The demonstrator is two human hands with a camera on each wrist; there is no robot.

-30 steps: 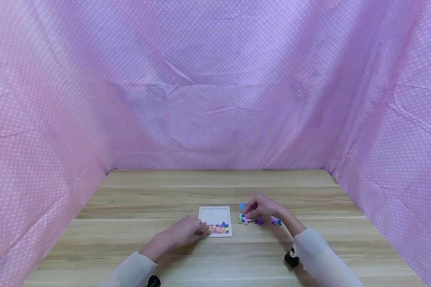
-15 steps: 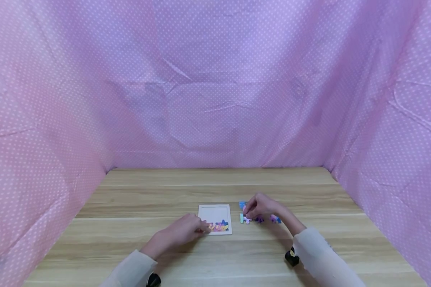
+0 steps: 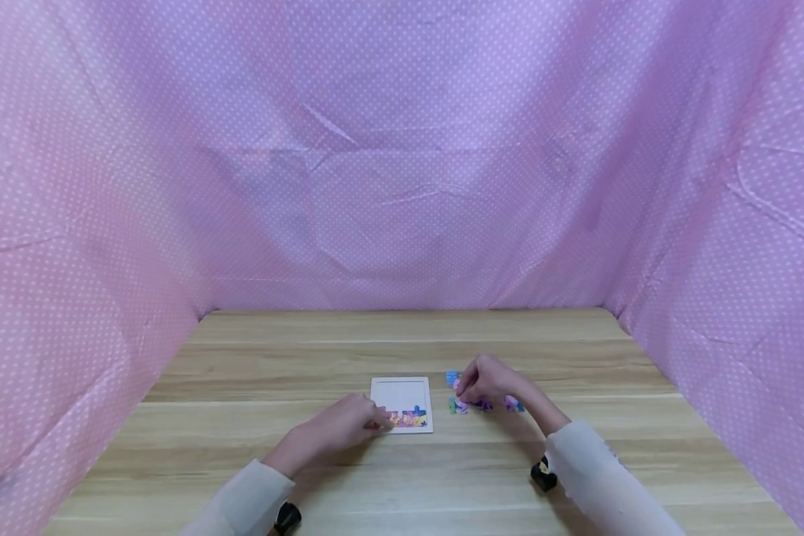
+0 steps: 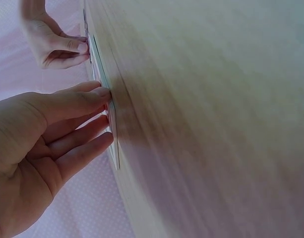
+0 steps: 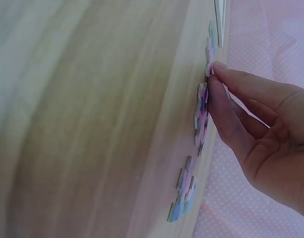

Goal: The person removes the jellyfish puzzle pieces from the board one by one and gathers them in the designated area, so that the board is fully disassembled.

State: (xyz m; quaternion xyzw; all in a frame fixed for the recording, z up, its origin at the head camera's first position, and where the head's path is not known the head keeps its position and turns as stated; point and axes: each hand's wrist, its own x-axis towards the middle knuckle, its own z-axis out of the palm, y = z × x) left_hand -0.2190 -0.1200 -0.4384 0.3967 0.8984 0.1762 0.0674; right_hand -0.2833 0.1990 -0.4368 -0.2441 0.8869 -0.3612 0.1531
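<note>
A white square puzzle frame (image 3: 397,393) lies on the table with a row of orange, pink and blue jigsaw pieces (image 3: 412,419) along its near side. My left hand (image 3: 350,420) rests its fingertips on the frame's near left corner; in the left wrist view its fingers (image 4: 85,144) reach out fairly straight against the frame. To the right of the frame, my right hand (image 3: 487,378) pinches a pink and green jigsaw piece (image 3: 455,406) close to the tabletop, thumb (image 5: 241,79) and forefinger together. The hand partly covers that piece.
More loose jigsaw pieces lie around the right hand: a blue one (image 3: 452,377) behind it, a purple one (image 3: 485,406) beneath it and a pink-blue one (image 3: 513,403) by the wrist. Pink dotted cloth (image 3: 402,223) encloses the wooden table (image 3: 275,357).
The pink and green piece at the right fingertips has shifted and turned slightly to the right. The left hand keeps its place on the frame. The head view has tilted slightly.
</note>
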